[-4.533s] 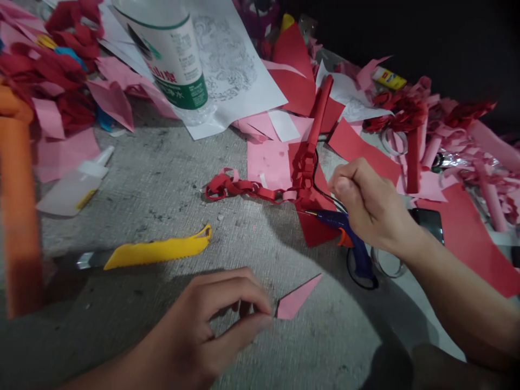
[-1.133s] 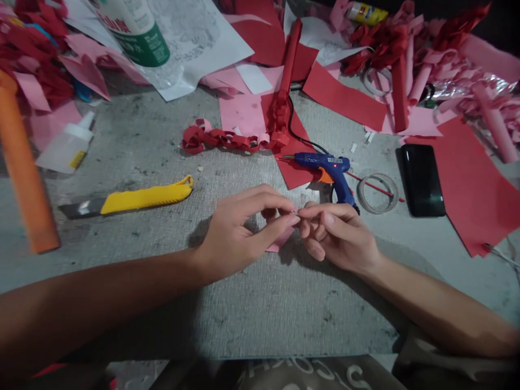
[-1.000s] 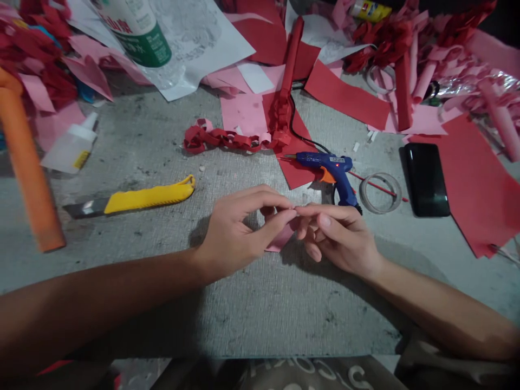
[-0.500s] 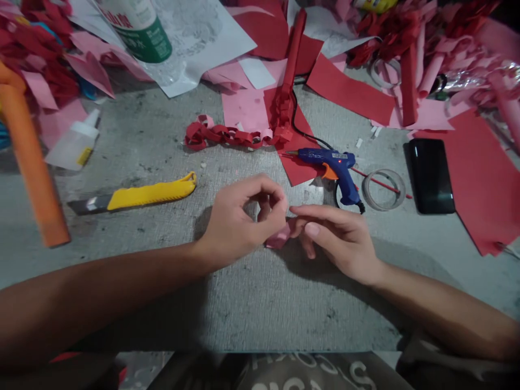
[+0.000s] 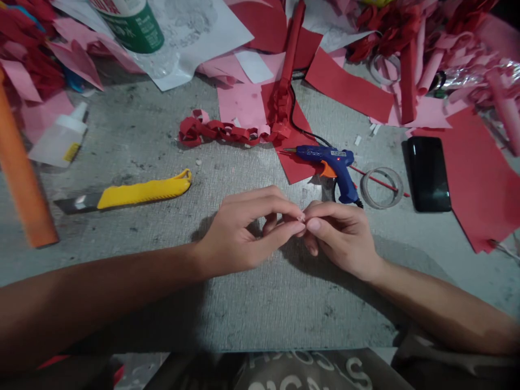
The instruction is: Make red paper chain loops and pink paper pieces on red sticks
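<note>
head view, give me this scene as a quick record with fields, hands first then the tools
left hand: thumb and fingertips pinching a small pink piece
right hand: fingertips at the same piece, exact hold unclear
hot glue gun: blue and orange, lying beyond the right hand
utility knife: yellow handle, left of the hands
paper chain: red and pink links, beyond the hands

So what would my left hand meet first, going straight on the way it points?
Your left hand, with a pink scrap at its fingertips, would likely meet your right hand first; whether they touch is unclear.
</note>
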Action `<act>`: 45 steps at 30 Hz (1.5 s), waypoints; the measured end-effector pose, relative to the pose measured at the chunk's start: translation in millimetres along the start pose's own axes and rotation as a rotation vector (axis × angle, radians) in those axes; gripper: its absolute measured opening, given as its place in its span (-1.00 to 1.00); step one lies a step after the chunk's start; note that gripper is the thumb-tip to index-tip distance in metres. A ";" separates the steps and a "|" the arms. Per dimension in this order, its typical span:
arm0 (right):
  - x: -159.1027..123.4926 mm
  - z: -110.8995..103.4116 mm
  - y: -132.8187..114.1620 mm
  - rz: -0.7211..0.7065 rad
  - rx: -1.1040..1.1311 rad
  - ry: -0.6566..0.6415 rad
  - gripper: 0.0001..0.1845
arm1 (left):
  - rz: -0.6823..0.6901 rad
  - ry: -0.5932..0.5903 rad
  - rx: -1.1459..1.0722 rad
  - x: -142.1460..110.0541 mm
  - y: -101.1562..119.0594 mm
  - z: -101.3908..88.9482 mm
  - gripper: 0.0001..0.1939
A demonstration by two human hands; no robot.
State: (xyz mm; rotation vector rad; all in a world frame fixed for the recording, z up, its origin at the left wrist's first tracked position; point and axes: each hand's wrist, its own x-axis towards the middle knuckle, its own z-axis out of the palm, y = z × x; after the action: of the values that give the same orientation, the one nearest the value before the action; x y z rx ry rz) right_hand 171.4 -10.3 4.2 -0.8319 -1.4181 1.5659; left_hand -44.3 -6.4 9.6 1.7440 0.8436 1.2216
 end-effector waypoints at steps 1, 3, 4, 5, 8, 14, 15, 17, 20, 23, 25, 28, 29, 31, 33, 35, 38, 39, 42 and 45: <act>-1.2 1.3 -1.3 -0.010 -0.055 0.040 -0.90 | -0.006 -0.006 0.012 -0.2 0.5 0.1 -0.94; -3.7 4.2 -4.7 -0.047 -0.213 0.139 -0.94 | -0.022 -0.023 0.036 -0.8 1.3 0.3 -0.92; -4.8 5.6 -6.5 -0.071 -0.294 0.181 -0.93 | -0.032 -0.035 0.046 -1.1 1.6 0.5 -0.91; -5.6 6.7 -8.2 -0.093 -0.366 0.208 -0.92 | -0.044 -0.048 0.052 -1.2 1.9 0.6 -0.91; -6.2 8.2 -12.1 -0.150 -0.508 0.217 -0.91 | -0.088 -0.080 0.073 -1.4 2.6 0.7 -0.91; -5.6 6.4 -12.6 -0.219 -0.646 0.202 -0.89 | -0.086 -0.094 0.205 -1.8 2.9 2.6 -0.88; -5.8 5.9 -12.0 -0.210 -0.654 0.198 -0.89 | -0.085 -0.097 0.222 -1.8 3.1 3.1 -0.87; -6.0 5.0 -10.4 -0.185 -0.658 0.191 -0.89 | -0.106 -0.109 0.230 -1.5 3.4 3.7 -0.85; -5.6 3.5 -7.2 -0.164 -0.626 0.174 -0.90 | -0.202 -0.097 0.140 0.5 3.4 3.2 -0.85; -5.3 2.5 -5.2 -0.194 -0.570 0.155 -0.91 | -0.294 -0.062 -0.073 3.6 2.9 1.2 -0.88; -5.8 2.3 -6.1 -0.218 -0.541 0.162 -0.81 | -0.343 -0.066 -0.216 5.2 3.1 -0.2 -0.89; -6.9 2.1 -10.9 -0.280 -0.509 0.175 -0.67 | -0.443 -0.116 -0.346 5.7 3.9 -1.1 -0.88; -7.1 1.9 -12.8 -0.301 -0.507 0.170 -0.66 | -0.472 -0.140 -0.365 5.4 4.1 -1.1 -0.87; -6.9 1.2 -15.5 -0.341 -0.517 0.159 -0.67 | -0.499 -0.179 -0.385 4.6 4.0 -1.1 -0.85; -6.0 0.2 -15.7 -0.373 -0.538 0.150 -0.69 | -0.501 -0.212 -0.390 4.0 3.2 -1.1 -0.85; -4.7 -0.6 -13.7 -0.417 -0.549 0.129 -0.70 | -0.496 -0.226 -0.397 3.5 1.5 -0.9 -0.85; -3.2 -1.1 -10.1 -0.469 -0.573 0.119 -0.76 | -0.497 -0.201 -0.454 1.2 -3.0 0.3 -0.89; -2.9 -1.1 -9.4 -0.470 -0.586 0.138 -0.78 | -0.493 -0.182 -0.490 0.1 -4.7 0.8 -0.91; -2.5 -1.0 -9.6 -0.436 -0.634 0.212 -0.82 | -0.500 -0.149 -0.568 -3.0 -7.7 2.1 -0.86; -2.5 -1.1 -10.5 -0.443 -0.687 0.269 -0.79 | -0.553 -0.165 -0.573 -3.8 -6.3 2.2 -0.78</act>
State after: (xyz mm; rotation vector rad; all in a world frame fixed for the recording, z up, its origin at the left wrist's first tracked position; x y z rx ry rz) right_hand 175.0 -12.1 14.3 -0.9813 -1.8030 0.5991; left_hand -43.8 -7.5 2.0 1.0358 0.7184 0.8213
